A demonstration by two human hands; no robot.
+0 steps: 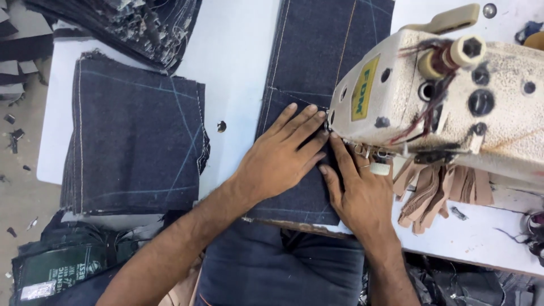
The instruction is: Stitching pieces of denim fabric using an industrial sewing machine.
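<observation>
A dark denim panel [317, 51] with pale chalk lines and a stitched seam lies on the white table [238, 51] and runs under the head of a cream sewing machine [453, 102]. My left hand [283, 153] lies flat on the denim, fingers spread, fingertips next to the needle area. My right hand [357, 187] presses the denim just right of it, with its fingers pointing toward the presser foot, which the machine head mostly hides. Neither hand grips anything.
A stack of cut denim panels [136, 141] sits at the left of the table, with another pile [136, 28] behind it. Tan leather patches [436, 192] lie under the machine. A dark bag [56, 266] and fabric scraps are on the floor at left.
</observation>
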